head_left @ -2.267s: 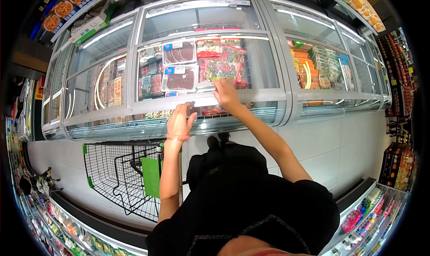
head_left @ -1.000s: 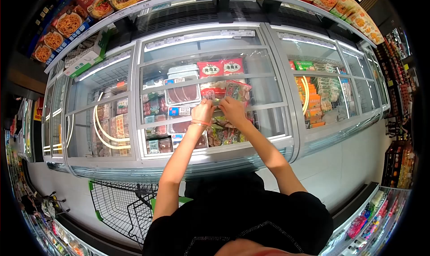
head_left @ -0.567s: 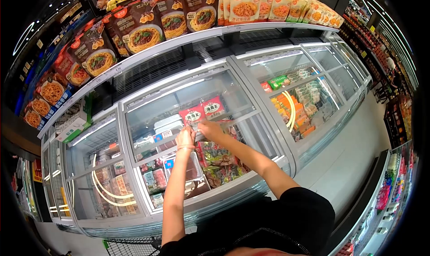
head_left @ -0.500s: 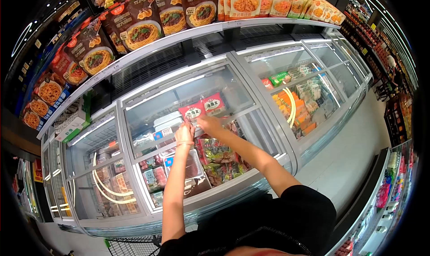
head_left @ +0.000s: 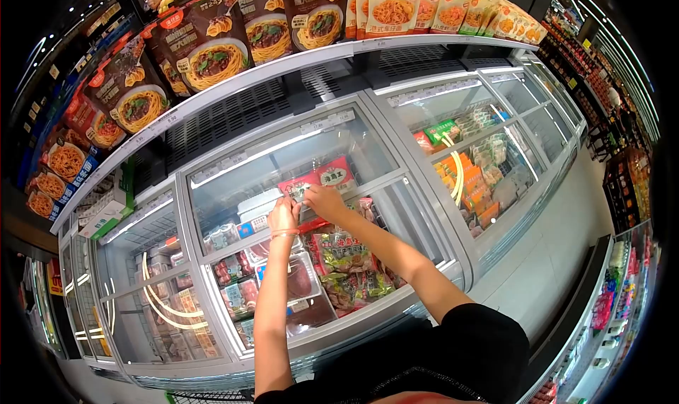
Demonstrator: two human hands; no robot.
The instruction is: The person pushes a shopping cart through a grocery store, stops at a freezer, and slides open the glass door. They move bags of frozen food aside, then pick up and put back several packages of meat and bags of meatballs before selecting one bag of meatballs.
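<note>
Both hands are over the middle chest freezer, close together near the rail between its upper and lower glass panels. My left hand (head_left: 285, 215), with a thin band at the wrist, has its fingers curled at the lower left edge of a red bag with white lettering (head_left: 332, 176). At the same edge my right hand (head_left: 325, 204) pinches, fingertips over the lettering. The fingers partly hide the grip. Below them lie red and green frozen food bags (head_left: 343, 252). White-lidded trays (head_left: 258, 209) and packed meat (head_left: 304, 280) sit to the left.
Brown noodle packs (head_left: 212, 57) and orange packs (head_left: 392, 11) line the shelf (head_left: 283, 66) above. More chest freezers adjoin on both sides, with orange bags (head_left: 470, 181) on the right. A cart (head_left: 205, 397) stands at the bottom edge. Stocked shelves (head_left: 615, 312) are at right.
My view has shifted slightly, so the freezer sits a little lower. My fingertips have moved slightly apart, the left hand going left. The red bag stays at my fingers.
</note>
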